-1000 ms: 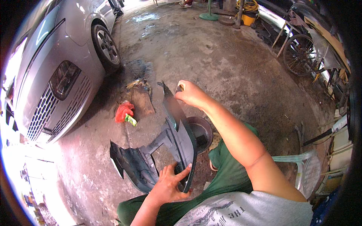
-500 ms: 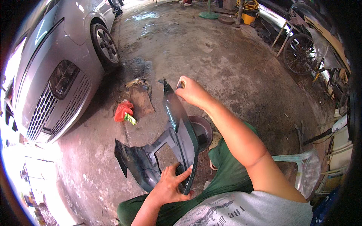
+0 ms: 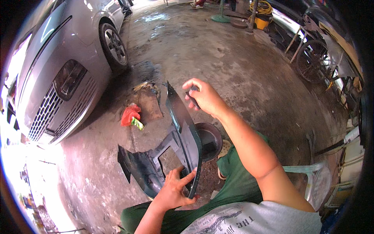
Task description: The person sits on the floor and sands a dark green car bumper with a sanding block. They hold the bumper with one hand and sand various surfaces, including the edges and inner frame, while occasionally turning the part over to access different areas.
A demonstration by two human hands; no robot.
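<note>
The left hand point(image 3: 171, 191) grips the lower edge of a dark car bumper panel point(image 3: 171, 152) standing on edge over the concrete floor point(image 3: 233, 58). The right hand point(image 3: 204, 97) pinches a small dark object point(image 3: 193, 97) just beside the panel's upper tip. A silver car point(image 3: 66, 70) stands to the left.

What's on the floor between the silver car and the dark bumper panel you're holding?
In the head view, a red bag with a small green packet and a brown flat scrap lie on the concrete between the silver car and the bumper panel.

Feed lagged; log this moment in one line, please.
left hand: gripping dark grey plastic bumper panel | right hand: holds small dark object at panel's top edge | bumper: upright on floor
</note>
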